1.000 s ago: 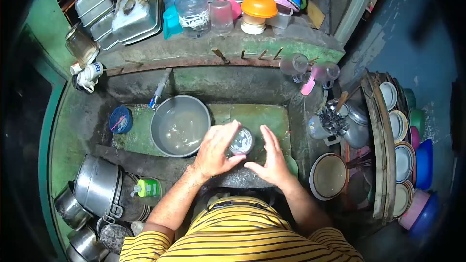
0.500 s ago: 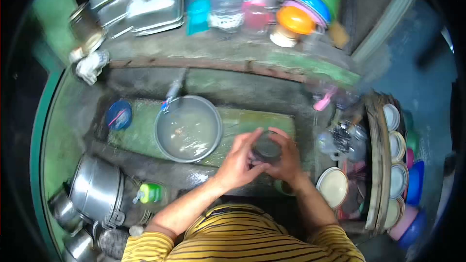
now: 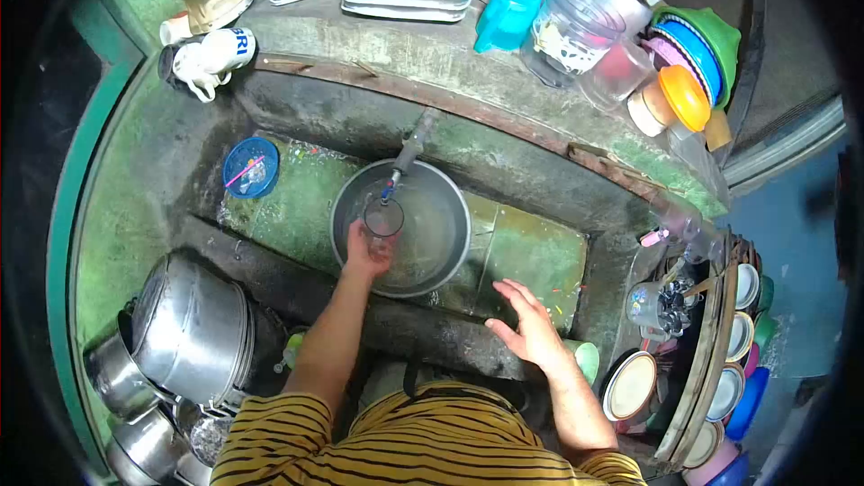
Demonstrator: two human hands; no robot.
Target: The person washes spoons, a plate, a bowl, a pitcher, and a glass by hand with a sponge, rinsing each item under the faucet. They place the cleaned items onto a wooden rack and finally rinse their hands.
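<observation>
In the head view, my left hand is closed round a clear drinking glass. I hold the glass just under the mouth of the tap, over a large grey basin with cloudy water in it. My right hand is apart from it, fingers spread with nothing in them, above the front ledge of the sink. A pale green cup stands close to my right wrist, partly hidden.
A blue bowl sits at the sink's left end. Big metal pots crowd the lower left. White mugs and plastic pitchers line the back ledge. A wooden rack with plates stands at right.
Both hands were together round the glass, right of the basin. My left hand has carried it left under the tap. My right hand has let go and opened. The camera view has shifted.
</observation>
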